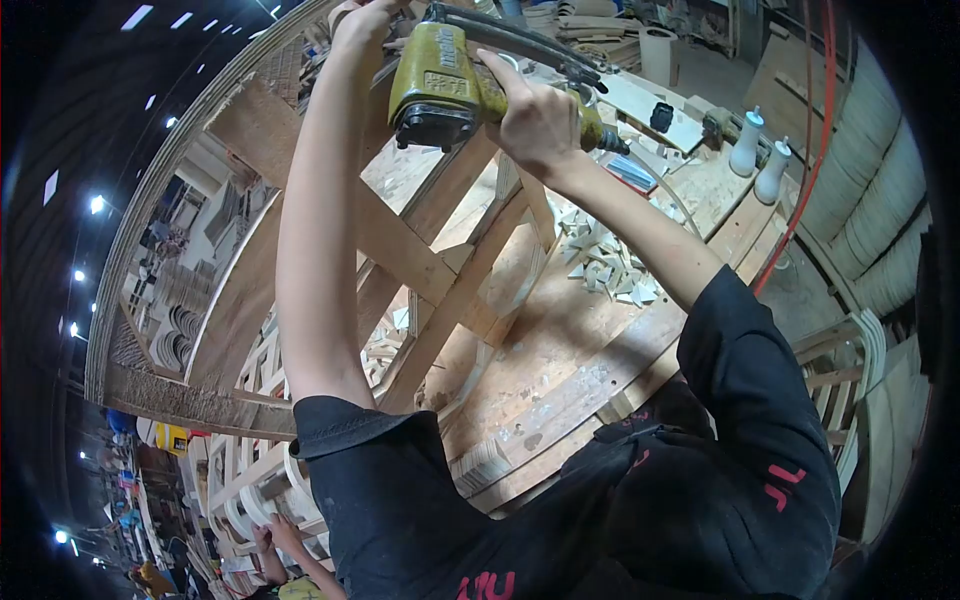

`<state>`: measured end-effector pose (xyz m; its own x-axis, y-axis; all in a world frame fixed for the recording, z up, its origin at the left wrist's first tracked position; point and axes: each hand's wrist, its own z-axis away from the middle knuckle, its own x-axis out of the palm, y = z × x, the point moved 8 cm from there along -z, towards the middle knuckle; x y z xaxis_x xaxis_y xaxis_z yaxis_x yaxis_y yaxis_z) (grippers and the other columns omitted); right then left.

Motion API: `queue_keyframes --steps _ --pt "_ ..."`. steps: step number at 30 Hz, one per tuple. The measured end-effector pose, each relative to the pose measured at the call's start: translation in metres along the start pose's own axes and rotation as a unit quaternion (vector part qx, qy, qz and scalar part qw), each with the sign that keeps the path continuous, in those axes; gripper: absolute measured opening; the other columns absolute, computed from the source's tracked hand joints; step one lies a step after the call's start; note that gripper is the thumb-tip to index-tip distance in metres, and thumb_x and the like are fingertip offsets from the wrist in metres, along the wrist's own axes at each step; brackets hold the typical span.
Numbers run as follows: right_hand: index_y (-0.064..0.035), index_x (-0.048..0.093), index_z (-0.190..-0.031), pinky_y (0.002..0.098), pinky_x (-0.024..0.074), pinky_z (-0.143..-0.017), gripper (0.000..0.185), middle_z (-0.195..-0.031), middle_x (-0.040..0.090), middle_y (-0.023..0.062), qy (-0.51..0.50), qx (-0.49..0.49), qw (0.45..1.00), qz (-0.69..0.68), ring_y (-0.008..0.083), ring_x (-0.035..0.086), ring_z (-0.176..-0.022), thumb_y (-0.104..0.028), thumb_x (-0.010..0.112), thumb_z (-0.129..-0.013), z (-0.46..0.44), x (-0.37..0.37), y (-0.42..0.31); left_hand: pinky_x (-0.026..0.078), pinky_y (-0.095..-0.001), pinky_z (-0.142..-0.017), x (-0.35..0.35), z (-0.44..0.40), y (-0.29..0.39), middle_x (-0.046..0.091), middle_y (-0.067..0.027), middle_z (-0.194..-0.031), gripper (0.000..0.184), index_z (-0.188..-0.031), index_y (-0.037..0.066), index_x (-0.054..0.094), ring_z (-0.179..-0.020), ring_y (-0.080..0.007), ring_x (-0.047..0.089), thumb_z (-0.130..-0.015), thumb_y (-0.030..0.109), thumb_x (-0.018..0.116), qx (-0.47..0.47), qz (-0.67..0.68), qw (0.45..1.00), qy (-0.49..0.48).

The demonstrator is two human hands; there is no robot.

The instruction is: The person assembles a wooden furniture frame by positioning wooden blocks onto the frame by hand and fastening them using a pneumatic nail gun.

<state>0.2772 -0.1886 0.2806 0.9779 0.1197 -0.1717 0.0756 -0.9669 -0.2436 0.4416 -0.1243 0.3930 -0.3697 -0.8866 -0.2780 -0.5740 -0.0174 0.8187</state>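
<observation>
My right hand (540, 125) is wrapped around the handle of a yellow and black pneumatic nail gun (437, 80), its forefinger stretched along the body. An air fitting sits at the handle's end, by my wrist. My left hand (368, 14) is at the top edge of the view, close to the upper part of a wooden frame (400, 250). Its fingers are mostly cut off, so their grip cannot be made out. The frame, built of plywood with a curved outer edge and crossing slats, stands tilted on the workbench (545, 370), partly behind my left forearm.
Small wood offcuts (610, 260) lie heaped on the bench. Two white bottles (746, 145) stand at its far right. A red hose (800, 215) hangs on the right. Another person's hands (280, 535) are at a slatted frame, lower left. Stacked wood pieces fill the back.
</observation>
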Motion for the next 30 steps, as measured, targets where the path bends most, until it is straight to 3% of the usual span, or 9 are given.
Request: queue_keyframes --steps 5,6,10,13,14,16,20,27,30 --pt "-0.0135 0.052 -0.117 0.0414 0.0485 -0.054 0.054 -0.065 0.060 0.0188 0.000 -0.013 1.000 -0.016 0.0333 0.060 -0.058 -0.014 0.063 -0.064 0.000 0.000 0.000 0.047 -0.0309 -0.060 0.006 0.008 -0.003 0.061 -0.0113 -0.083 0.035 -0.093 -0.001 0.058 -0.071 -0.0176 0.056 -0.077 0.029 0.068 -0.025 0.092 0.995 -0.028" --pt "-0.0134 0.052 -0.117 0.0413 0.0486 -0.054 0.054 -0.066 0.060 0.0189 0.000 -0.013 1.000 -0.015 0.0334 0.060 -0.058 -0.014 0.064 -0.064 0.000 0.000 0.000 0.046 -0.0314 -0.060 0.000 0.008 0.006 0.061 -0.0105 -0.083 0.036 -0.094 0.000 0.058 -0.071 -0.0173 0.056 -0.078 0.032 0.066 0.008 -0.035 0.999 -0.006" --pt "-0.0123 0.055 -0.111 0.0414 0.0489 -0.054 0.043 -0.066 0.060 0.0189 -0.001 0.008 1.000 -0.006 0.0340 0.060 -0.058 -0.013 0.060 -0.068 0.000 0.000 -0.001 0.045 -0.0321 -0.063 -0.003 0.008 0.005 0.061 -0.0092 -0.082 0.040 -0.095 0.002 0.059 -0.073 -0.0176 0.055 -0.077 0.036 0.067 -0.010 -0.084 0.996 0.005" --pt "-0.0099 0.055 -0.105 0.0419 0.0492 -0.053 0.033 -0.065 0.060 0.0187 0.001 0.017 1.000 -0.004 0.0343 0.060 -0.057 -0.010 0.054 -0.071 -0.002 -0.003 -0.002 0.044 -0.0320 -0.066 -0.004 0.002 -0.001 0.060 -0.0096 -0.093 0.048 -0.109 0.004 0.055 -0.082 -0.0189 0.056 -0.076 0.037 0.067 0.003 -0.043 0.999 0.000" --pt "-0.0091 0.055 -0.103 0.0420 0.0492 -0.052 0.031 -0.065 0.060 0.0186 -0.002 0.029 1.000 -0.007 0.0343 0.060 -0.056 -0.009 0.051 -0.073 -0.003 -0.002 -0.002 0.042 -0.0230 -0.070 -0.015 -0.052 -0.034 0.063 -0.0043 -0.093 0.043 -0.098 0.003 0.057 -0.087 -0.0105 0.058 -0.072 0.033 0.073 0.006 0.001 0.999 -0.053" --pt "-0.0052 0.054 -0.102 0.0419 0.0495 -0.050 0.029 -0.063 0.060 0.0186 -0.033 0.053 0.998 0.000 0.0340 0.061 -0.055 -0.006 0.046 -0.074 -0.002 0.002 -0.002 0.043 -0.0243 -0.075 -0.014 -0.061 -0.042 0.062 -0.0061 -0.100 0.046 -0.105 0.002 0.051 -0.099 -0.0114 0.056 -0.074 0.029 0.072 -0.009 0.007 0.997 -0.081" --pt "-0.0038 0.038 -0.129 0.0406 0.0502 -0.051 0.064 -0.063 0.060 0.0187 0.000 0.007 1.000 -0.011 0.0317 0.060 -0.051 0.000 0.044 -0.066 -0.001 -0.004 -0.008 0.045 -0.0229 -0.077 -0.005 -0.039 -0.023 0.062 -0.0106 -0.098 0.039 -0.101 -0.001 0.051 -0.096 -0.0160 0.058 -0.076 0.021 0.070 -0.014 0.055 0.997 -0.043" --pt "-0.0045 0.031 -0.134 0.0407 0.0502 -0.056 0.075 -0.062 0.060 0.0193 -0.146 0.046 0.988 0.012 0.0304 0.061 -0.056 -0.006 0.055 -0.062 0.023 -0.042 0.000 0.051 -0.0283 -0.080 0.006 -0.008 -0.011 0.060 -0.0135 -0.091 0.033 -0.094 -0.003 0.049 -0.090 -0.0214 0.060 -0.075 0.013 0.071 0.022 0.144 0.989 0.023" --pt "-0.0131 0.030 -0.135 0.0422 0.0496 -0.060 0.082 -0.065 0.059 0.0218 -0.246 0.107 0.963 -0.004 0.0328 0.061 -0.062 -0.006 0.060 -0.059 0.057 -0.062 0.018 0.053 -0.0314 -0.077 0.002 -0.014 -0.017 0.058 -0.0112 -0.087 0.032 -0.091 -0.002 0.047 -0.083 -0.0201 0.060 -0.076 0.014 0.070 0.030 0.121 0.990 0.060"
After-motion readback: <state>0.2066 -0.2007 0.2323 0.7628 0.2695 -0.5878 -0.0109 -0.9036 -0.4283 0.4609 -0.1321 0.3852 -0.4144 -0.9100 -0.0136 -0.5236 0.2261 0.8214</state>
